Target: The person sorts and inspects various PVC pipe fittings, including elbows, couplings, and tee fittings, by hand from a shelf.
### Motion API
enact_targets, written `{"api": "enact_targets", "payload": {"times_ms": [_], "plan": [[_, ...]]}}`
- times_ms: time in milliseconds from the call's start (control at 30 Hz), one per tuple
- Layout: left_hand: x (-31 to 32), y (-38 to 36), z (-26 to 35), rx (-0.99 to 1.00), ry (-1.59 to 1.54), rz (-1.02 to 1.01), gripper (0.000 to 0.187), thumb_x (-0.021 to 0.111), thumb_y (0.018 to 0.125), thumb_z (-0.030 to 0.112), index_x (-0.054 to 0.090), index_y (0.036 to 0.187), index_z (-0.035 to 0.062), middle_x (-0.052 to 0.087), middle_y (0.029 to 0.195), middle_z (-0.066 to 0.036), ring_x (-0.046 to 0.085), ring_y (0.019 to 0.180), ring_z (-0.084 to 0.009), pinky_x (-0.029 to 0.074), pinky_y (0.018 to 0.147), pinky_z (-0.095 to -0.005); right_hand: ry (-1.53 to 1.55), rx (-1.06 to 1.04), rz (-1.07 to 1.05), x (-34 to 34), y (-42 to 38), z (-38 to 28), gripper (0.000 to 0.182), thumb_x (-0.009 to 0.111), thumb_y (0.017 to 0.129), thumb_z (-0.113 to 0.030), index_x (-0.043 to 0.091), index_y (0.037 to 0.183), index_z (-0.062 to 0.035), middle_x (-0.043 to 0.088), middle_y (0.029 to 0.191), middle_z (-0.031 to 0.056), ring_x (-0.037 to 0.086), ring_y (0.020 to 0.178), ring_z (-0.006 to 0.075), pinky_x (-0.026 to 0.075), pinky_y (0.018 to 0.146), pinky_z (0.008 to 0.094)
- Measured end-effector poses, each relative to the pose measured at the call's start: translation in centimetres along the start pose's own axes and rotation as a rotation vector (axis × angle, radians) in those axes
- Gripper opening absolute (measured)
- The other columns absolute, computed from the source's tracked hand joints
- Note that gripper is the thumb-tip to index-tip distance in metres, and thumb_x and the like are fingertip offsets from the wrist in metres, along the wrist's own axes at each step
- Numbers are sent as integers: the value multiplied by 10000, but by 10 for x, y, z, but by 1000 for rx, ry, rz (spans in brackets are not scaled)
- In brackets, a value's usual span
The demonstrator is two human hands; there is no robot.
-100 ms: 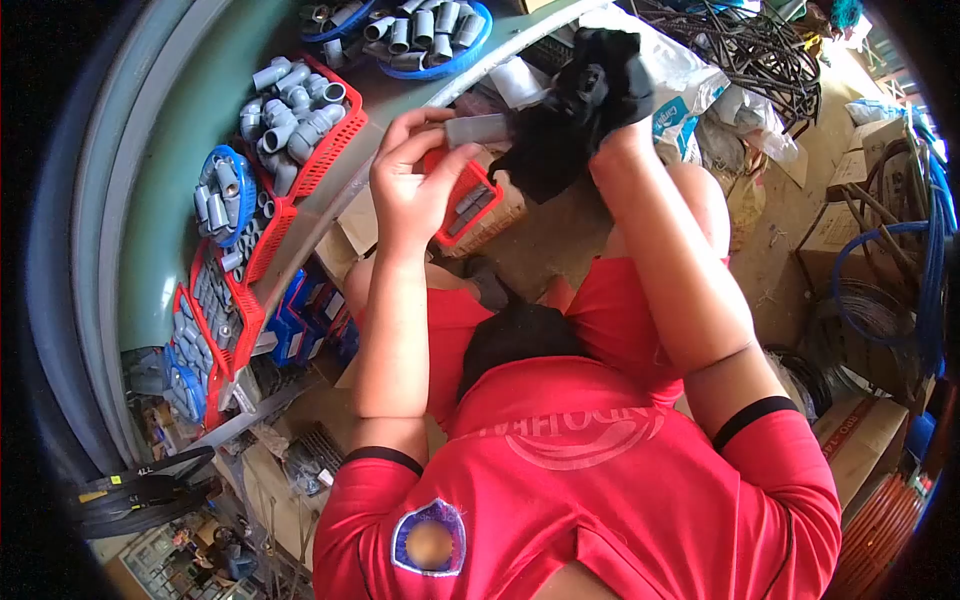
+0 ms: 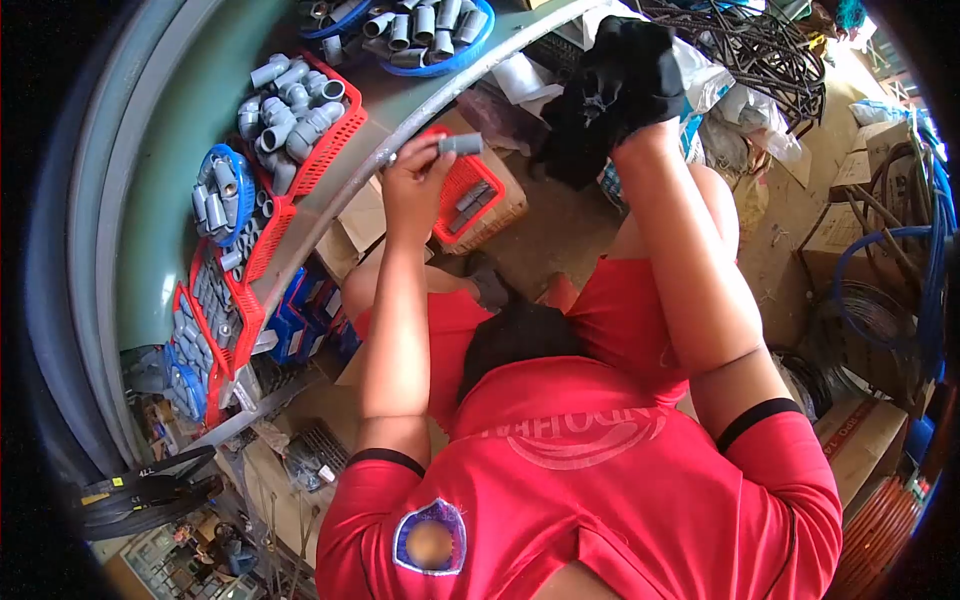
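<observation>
My left hand [image 2: 410,185] is closed, pinching a short grey plastic pipe coupling [image 2: 462,145] between thumb and fingers. The coupling lies level, just above a red plastic basket [image 2: 482,222] that holds a few similar grey pieces. Over to the right, a bunched black cloth [image 2: 620,85] covers my right hand [image 2: 646,143], and only the wrist end shows. Cloth and hand move as one; the fingers themselves are hidden. A wide gap separates the cloth from the coupling.
Red baskets [image 2: 338,128] and blue baskets [image 2: 487,35] of grey pipe fittings line the green shelf [image 2: 150,170] on the left. Under the small basket stands a cardboard box [image 2: 507,195]. Dark metal rods [image 2: 760,50] and blue hose [image 2: 935,230] lie right.
My left hand has drawn the coupling left and slightly down, away from the cloth. My right hand has shifted right and a little up with the black cloth.
</observation>
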State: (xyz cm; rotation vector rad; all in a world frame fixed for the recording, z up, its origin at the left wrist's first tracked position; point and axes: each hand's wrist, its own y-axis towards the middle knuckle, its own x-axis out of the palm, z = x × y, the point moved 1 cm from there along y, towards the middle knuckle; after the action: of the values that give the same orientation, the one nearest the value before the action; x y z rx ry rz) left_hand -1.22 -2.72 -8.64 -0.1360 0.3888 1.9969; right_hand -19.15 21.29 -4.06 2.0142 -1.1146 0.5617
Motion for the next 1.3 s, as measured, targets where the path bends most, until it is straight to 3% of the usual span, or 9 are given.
{"api": "enact_targets", "payload": {"times_ms": [67, 167, 233, 333, 600, 800, 867, 967, 1300], "plan": [[-22, -2, -73, -173, 294, 5, 272, 737, 864, 209, 736, 1042, 3, 719, 1065, -132, 667, 1035, -245, 515, 861, -321, 202, 67, 141, 33, -8, -14, 52, 538, 897, -173, 496, 873, -153, 495, 855, 12, 511, 849, 196, 423, 783, 292], [-41, 0, -133, -659, 922, -27, 271, 679, 879, 378, 767, 1026, 167, 734, 1051, -123, 659, 1067, -335, 397, 1030, -532, -2115, -425, -98, 63, -12, -30, 83, 565, 900, -189, 511, 870, -133, 527, 865, 26, 533, 828, 191, 457, 739, 302], [-47, 3, -166, -737, 1037, -23, 243, 661, 887, 404, 773, 1001, 220, 733, 1061, -117, 644, 1101, -342, 243, 1097, -670, -1705, -246, -17, 53, -13, -18, 151, 645, 799, -222, 618, 914, -127, 619, 915, 89, 600, 869, 266, 483, 763, 372], [-41, -8, -201, -839, 1206, 53, 263, 639, 903, 397, 766, 1034, 208, 730, 1059, -132, 647, 1094, -348, 289, 1087, -641, -1234, -12, 161, 50, -20, -9, 237, 680, 750, -246, 665, 938, -102, 659, 945, 135, 619, 890, 340, 499, 768, 404], [-43, -13, -282, -540, 1153, -142, 227, 667, 822, 315, 714, 878, 100, 728, 947, -164, 691, 936, -356, 529, 830, -489, -1727, -275, 9, 41, 2, -14, 230, 660, 768, -226, 670, 960, -100, 649, 940, 140, 606, 897, 354, 498, 777, 429], [-47, -11, -355, -465, 1106, -316, 227, 701, 831, 244, 647, 896, 33, 708, 918, -173, 693, 910, -342, 545, 803, -458, -1301, -65, 105, 24, -5, 3, 245, 664, 791, -232, 680, 1010, -124, 642, 972, 109, 597, 924, 333, 491, 802, 409], [-42, -6, -378, -984, 247, 49, 240, 728, 811, 142, 604, 951, -9, 698, 940, -197, 690, 932, -356, 543, 812, -491, -1289, 115, 94, 32, -7, -4, 254, 668, 796, -236, 682, 1025, -128, 645, 986, 104, 598, 940, 324, 488, 810, 405], [-32, -4, -334, -540, 1143, -481, 182, 721, 790, 47, 618, 927, -14, 700, 940, -194, 695, 928, -347, 548, 823, -477, -1436, 94, 54, 42, -4, -8, 256, 671, 789, -231, 681, 1018, -117, 651, 978, 115, 604, 940, 329, 488, 802, 414], [-18, -13, -331, -540, 979, -621, 362, 784, 708, -23, 643, 1028, 68, 696, 959, -178, 680, 911, -327, 540, 808, -441, -1772, -209, -177, 42, 17, -19, 205, 670, 759, -220, 677, 901, -73, 651, 883, 154, 612, 827, 384, 498, 722, 452]]}}
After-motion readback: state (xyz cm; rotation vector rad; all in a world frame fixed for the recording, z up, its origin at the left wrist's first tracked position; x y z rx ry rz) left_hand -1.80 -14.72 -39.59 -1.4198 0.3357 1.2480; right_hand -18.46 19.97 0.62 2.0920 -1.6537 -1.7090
